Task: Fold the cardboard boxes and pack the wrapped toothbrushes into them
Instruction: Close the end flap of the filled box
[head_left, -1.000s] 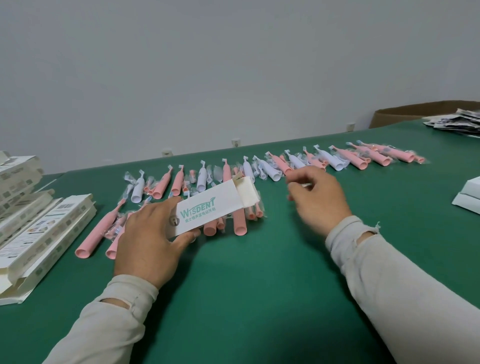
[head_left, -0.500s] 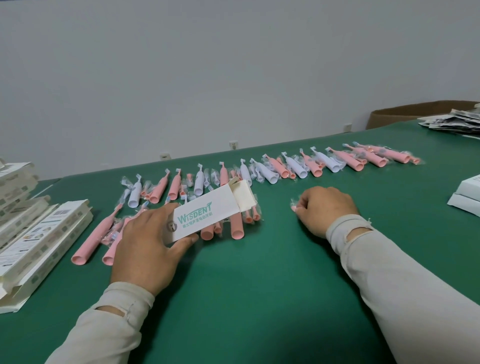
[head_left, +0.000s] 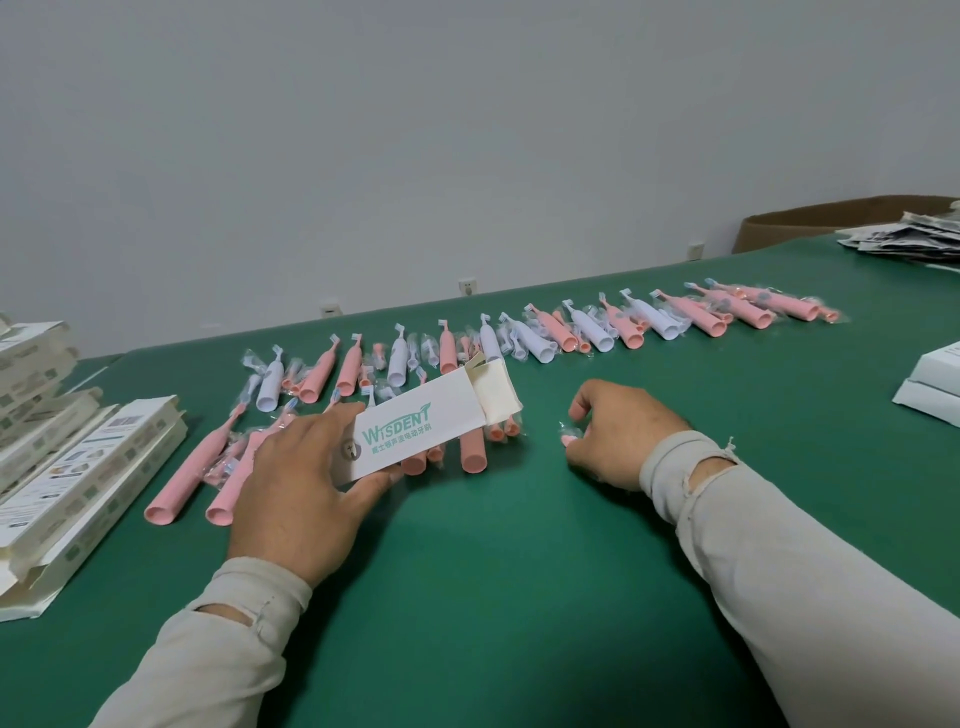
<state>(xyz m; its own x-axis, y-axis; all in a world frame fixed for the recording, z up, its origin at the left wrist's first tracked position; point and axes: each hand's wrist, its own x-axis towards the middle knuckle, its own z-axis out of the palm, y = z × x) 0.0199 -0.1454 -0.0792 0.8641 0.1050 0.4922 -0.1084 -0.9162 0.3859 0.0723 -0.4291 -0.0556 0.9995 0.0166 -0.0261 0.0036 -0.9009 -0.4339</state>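
My left hand grips a white WISDENT cardboard box by its near end, thumb under it and fingers over it. The box is held just above the table, and its far end flap stands open. My right hand rests on the green table to the right of the box, fingers curled round a small wrapped pink piece. A long row of wrapped pink and white toothbrushes lies across the table behind both hands. Several pink ones lie partly hidden under the box.
Stacks of folded white boxes lie at the left edge. Two white boxes sit at the right edge. A pile of printed leaflets and a brown carton are at the far right. The green table runs up to a grey wall.
My right hand has drawn back from the toothbrush row to the table beside the box, now curled round a small wrapped piece. The left hand and box have barely moved.
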